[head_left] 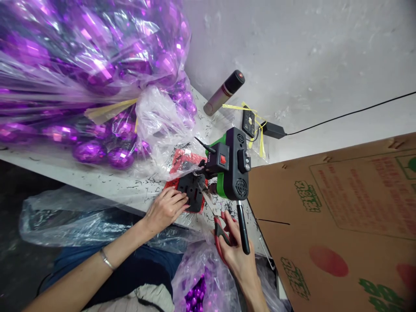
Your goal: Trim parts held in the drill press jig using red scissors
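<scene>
My right hand [240, 251] grips red-and-black-handled scissors [222, 237], their blades pointing up and left toward the base of a small black-and-green bench drill press [237, 164]. The machine has a red switch [222, 159] and a black lever [243, 229], which hangs just above my right hand. Its slotted black base plate [191, 193] rests on a bright red mat [183, 159]. My left hand [167, 207] lies with its fingers stretched over the plate's left edge, with nothing visible in them.
Clear bags of shiny purple balls [94, 69] cover the table's left side. Behind the machine stand a grey bottle [224, 93] and a black power adapter [274, 130] on a cord. A large cardboard box [325, 208] borders the right. Black scraps litter the white table [136, 188].
</scene>
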`<state>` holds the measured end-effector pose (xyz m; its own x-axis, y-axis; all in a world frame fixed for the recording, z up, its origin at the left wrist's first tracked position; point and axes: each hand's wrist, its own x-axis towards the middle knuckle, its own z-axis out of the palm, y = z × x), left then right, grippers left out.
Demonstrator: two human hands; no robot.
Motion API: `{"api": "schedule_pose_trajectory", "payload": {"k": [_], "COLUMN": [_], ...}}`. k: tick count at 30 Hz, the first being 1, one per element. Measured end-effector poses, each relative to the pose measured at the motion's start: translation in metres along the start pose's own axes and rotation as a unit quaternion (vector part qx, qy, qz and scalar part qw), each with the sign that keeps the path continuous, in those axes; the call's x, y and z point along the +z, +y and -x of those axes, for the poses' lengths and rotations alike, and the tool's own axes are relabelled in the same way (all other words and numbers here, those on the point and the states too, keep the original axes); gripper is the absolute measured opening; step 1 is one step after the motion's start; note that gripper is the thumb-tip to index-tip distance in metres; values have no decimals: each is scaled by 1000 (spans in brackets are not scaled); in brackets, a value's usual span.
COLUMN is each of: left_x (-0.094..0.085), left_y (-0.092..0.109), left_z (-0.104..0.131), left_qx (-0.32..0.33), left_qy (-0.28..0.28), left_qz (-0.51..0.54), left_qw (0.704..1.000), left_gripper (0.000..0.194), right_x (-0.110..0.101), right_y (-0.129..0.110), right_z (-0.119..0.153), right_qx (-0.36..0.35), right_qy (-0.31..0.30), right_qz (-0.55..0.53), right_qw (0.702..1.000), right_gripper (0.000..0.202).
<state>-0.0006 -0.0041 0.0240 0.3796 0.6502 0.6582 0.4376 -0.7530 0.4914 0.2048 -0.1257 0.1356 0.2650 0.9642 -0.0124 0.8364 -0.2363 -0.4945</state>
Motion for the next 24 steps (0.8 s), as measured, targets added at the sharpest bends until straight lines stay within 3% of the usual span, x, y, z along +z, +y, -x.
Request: {"api": "schedule_pose_trajectory", "payload": {"k": [5, 8, 12, 14, 18, 22, 24], "left_x": [0, 0, 1, 1, 2, 1, 1], "left_y": [1, 1, 0, 0, 0, 0, 0], "left_z": [-1, -1, 0, 0, 0, 0, 0], "left_qx": [0, 1, -2, -4, -3, -1, -2], "left_qy": [0, 3, 3, 3, 2, -1, 1], "left_qz": [-1, 3, 8, 8, 9, 7, 7], "left_qw": [1000, 1000, 1000, 1000, 1000, 1000, 1000], "left_gripper": [13, 13, 13, 13, 14, 14, 13], "right_x": [-1, -5, -11, -13, -13, -10, -8], "right_y": [2, 7, 10, 7, -3, -4, -1], "right_z": [-1, -2, -8, -11, -13, -10, -6], "right_qx": [-122, -140, -98, -30, 102, 110, 74], "right_qy": [63, 68, 12, -43, -116, -118, -83], "right_qz": [136, 158, 85, -1, -136, -153, -113], "right_qw": [981, 975, 991, 999, 979, 975, 987], "right_gripper": [58, 57, 53, 54, 59, 55, 55]}}
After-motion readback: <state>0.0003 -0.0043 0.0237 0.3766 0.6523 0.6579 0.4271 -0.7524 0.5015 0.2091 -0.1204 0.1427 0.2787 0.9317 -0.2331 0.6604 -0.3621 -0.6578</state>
